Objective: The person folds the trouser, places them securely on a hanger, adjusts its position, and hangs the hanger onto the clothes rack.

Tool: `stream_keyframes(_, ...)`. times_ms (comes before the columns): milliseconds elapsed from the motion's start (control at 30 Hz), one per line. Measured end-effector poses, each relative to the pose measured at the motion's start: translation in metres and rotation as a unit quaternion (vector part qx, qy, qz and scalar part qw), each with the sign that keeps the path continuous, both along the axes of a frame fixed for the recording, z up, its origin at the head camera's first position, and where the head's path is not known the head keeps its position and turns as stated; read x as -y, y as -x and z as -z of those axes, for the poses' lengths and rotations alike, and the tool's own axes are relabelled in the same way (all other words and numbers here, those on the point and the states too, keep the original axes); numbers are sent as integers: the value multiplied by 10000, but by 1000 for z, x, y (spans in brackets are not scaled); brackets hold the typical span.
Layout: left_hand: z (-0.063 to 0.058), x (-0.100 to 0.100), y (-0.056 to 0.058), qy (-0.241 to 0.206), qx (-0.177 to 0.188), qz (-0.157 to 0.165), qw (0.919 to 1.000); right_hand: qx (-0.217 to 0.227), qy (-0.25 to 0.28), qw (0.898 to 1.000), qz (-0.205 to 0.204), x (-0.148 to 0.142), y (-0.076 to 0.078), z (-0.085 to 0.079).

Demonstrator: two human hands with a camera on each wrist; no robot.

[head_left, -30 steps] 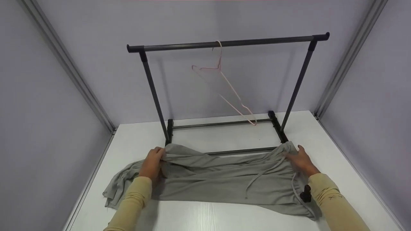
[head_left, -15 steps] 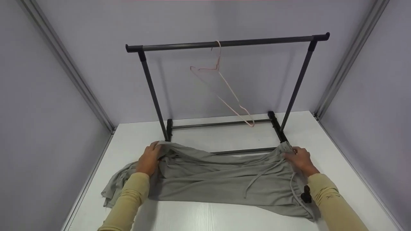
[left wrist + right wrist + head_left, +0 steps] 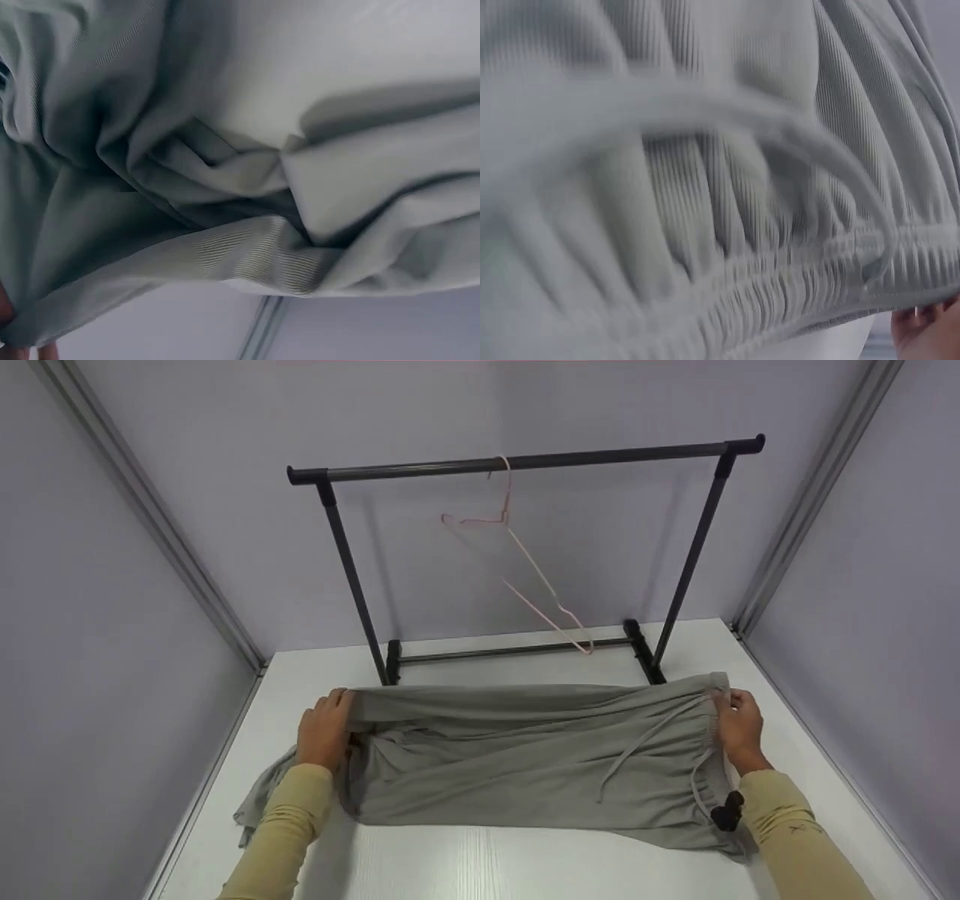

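Observation:
Grey drawstring trousers are stretched sideways between my hands in the head view, over the front of the white table. My left hand grips the upper edge at the left. At the waistband end, my right hand pinches the top corner. Two loose drawstring ends dangle near the gathered elastic waistband, which the right wrist view shows close up. In the left wrist view, ribbed folds of fabric fill much of the picture, with fingertips at the lower left corner. A bunched part of the trousers lies beyond my left forearm.
Behind the trousers stands a black clothes rack, its front base bar hidden by the cloth. One pink wire hanger hangs from its top rail. Grey panels enclose the white table at left, back and right.
Both hands have moved apart, the left to the left and the right to the right and slightly up. The trousers' upper edge is now pulled straighter and covers the rack's front bar.

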State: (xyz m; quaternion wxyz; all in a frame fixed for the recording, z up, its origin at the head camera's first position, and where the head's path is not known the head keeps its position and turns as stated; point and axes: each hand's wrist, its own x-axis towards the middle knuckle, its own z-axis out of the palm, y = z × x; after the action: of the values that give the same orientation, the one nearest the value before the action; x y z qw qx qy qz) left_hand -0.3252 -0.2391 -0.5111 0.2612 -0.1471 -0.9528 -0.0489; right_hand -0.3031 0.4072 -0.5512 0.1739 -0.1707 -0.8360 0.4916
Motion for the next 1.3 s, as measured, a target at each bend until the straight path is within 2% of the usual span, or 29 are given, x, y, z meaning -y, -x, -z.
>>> stream_keyframes(100, -7, 10, -1, 15, -155, 19, 9999, 93, 8, 9997, 217, -7, -4, -4)
stream_keyframes(233, -13, 19, 0, 41, -421, 224, 9989, 122, -44, 9996, 262, -10, -5, -7)
stream_keyframes(400, -13, 21, 2, 47, -795, 570, 9952, 86, 37, 9994, 321, -10, -3, -8)
stream_keyframes(467, -12, 19, 4, -9, -875, 560, 9946, 119, 22, 9992, 370, -11, -3, -8)
stream_keyframes(533, -10, 15, 6, -65, -886, 348, 9954, 132, -32, 9991, 399, -11, -3, -8)
stream_keyframes(600, -7, 8, 10, 34, -750, -92, 9971, 55, -183, 9986, 492, -10, -2, -8)
stream_keyframes(667, -2, 1, 13, 188, -426, -560, 9973, -96, -384, 9967, 715, -8, 0, -10)
stream_keyframes(733, 5, -6, 15, 459, -14, -894, 9949, -214, -563, 9927, 1048, -6, 2, -12)
stream_keyframes(833, 20, -11, 14, 728, 462, -1015, 9911, -144, -562, 9899, 1292, -3, 5, -12)
stream_keyframes(867, 26, -11, 13, 824, 546, -960, 9905, -27, -522, 9911, 1221, -2, 5, -12)
stream_keyframes(933, 36, -10, 10, 837, 734, -622, 9918, 220, -502, 9940, 949, 0, 3, -8)
stream_keyframes(1033, 49, -9, 4, 387, 1180, 12, 9923, 457, -712, 9958, 356, 3, -1, -1)
stream_keyframes(1100, 58, -9, -1, -54, 1522, 349, 9877, 506, -933, 9943, -47, 5, -4, 5)
stream_keyframes(1167, 66, -9, -6, -479, 1675, 475, 9836, 424, -1191, 9907, -498, 9, -7, 9)
stream_keyframes(1300, 79, -2, -19, -895, 1410, 466, 9849, 198, -1990, 9723, -1214, 25, -17, 17)
